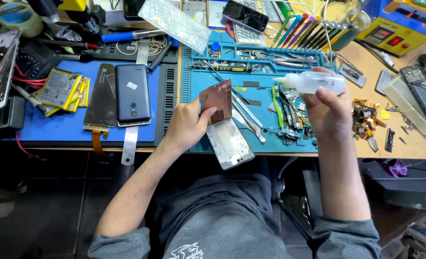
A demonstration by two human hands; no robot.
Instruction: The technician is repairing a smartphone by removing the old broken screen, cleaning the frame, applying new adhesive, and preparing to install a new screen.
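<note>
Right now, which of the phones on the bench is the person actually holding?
The silver phone frame at the teal mat's near edge, in the left hand. The dark phone lies untouched on the blue mat.

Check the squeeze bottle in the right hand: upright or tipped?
Tipped. The bottle lies nearly level in the right hand, its nozzle pointing left over the blue mat.

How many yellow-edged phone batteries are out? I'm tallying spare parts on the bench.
2, it seems: one battery lying on the blue mat's left side, and a second battery mostly hidden under it, only its yellow edge showing. More may be buried.
</note>
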